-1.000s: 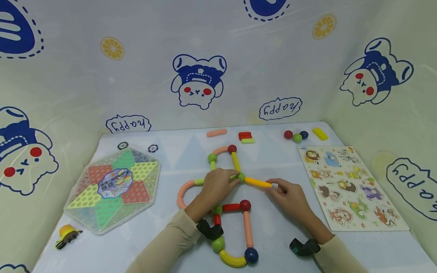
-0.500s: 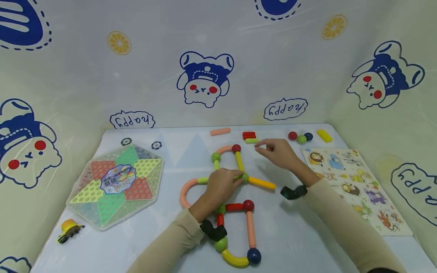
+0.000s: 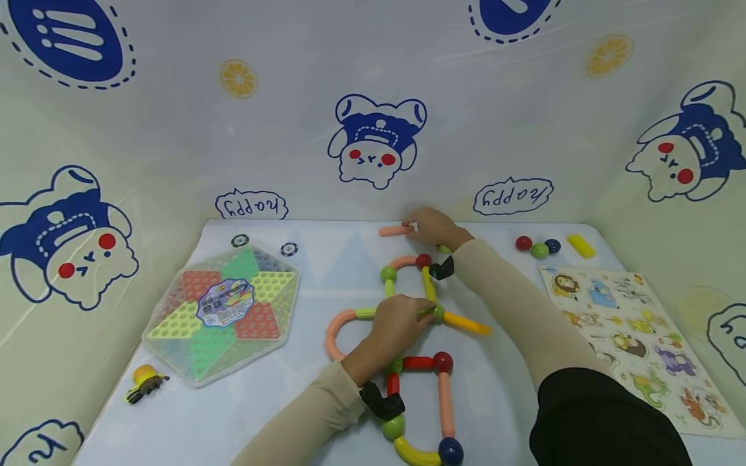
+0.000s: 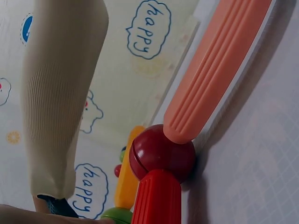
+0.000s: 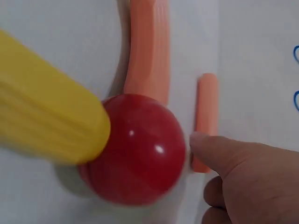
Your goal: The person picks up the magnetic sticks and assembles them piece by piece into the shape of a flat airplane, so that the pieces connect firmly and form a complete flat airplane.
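Note:
My left hand (image 3: pixel 399 327) pinches a light green magnetic stick (image 3: pixel 427 311) beside a green ball (image 3: pixel 438 314), within a figure of joined sticks and balls lying on the table. From that ball an orange-yellow stick (image 3: pixel 466 323) points right. At the table's far edge, my right hand (image 3: pixel 434 228) has thumb and fingers around the right end of a loose salmon stick (image 3: pixel 393 230); the right wrist view shows the thumb against this salmon stick (image 5: pixel 208 102). Close to that camera is the figure's top red ball (image 5: pixel 135 149). The left fingertips are outside the left wrist view.
A hexagonal game box (image 3: pixel 221 310) lies left, with a small yellow-hatted figure (image 3: pixel 146 382) before it. Loose balls (image 3: pixel 540 250) and a yellow stick (image 3: pixel 581 246) sit at the back right. An animal picture board (image 3: pixel 635 349) is partly behind the right arm.
My right hand has left the orange-yellow stick and travelled up and left to the loose salmon stick at the back. My left hand stays at the green ball. The head view has shifted slightly.

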A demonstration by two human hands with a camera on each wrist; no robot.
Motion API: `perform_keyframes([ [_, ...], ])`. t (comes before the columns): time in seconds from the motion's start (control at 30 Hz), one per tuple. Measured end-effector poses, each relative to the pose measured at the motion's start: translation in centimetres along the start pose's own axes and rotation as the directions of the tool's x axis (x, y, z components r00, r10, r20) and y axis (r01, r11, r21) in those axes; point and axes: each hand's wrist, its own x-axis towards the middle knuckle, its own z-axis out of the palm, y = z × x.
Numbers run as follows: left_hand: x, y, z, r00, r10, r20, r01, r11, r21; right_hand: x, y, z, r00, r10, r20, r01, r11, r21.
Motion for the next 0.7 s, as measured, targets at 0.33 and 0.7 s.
perform_keyframes([
  [0.33, 0.0, 0.1, 0.1, 1.0, 0.006, -0.012, -0.007, 0.999, -0.033, -1.5, 1.1, 0.0, 0.998, 0.022, -0.057, -0.021, 0.999, 0.03],
  [0.7, 0.0, 0.1, 0.4, 1.0, -0.002, -0.013, 0.002, 1.0, -0.006, -11.4, 4.0, -1.5, 0.971, 0.07, -0.227, -0.038, 0.989, 0.143],
])
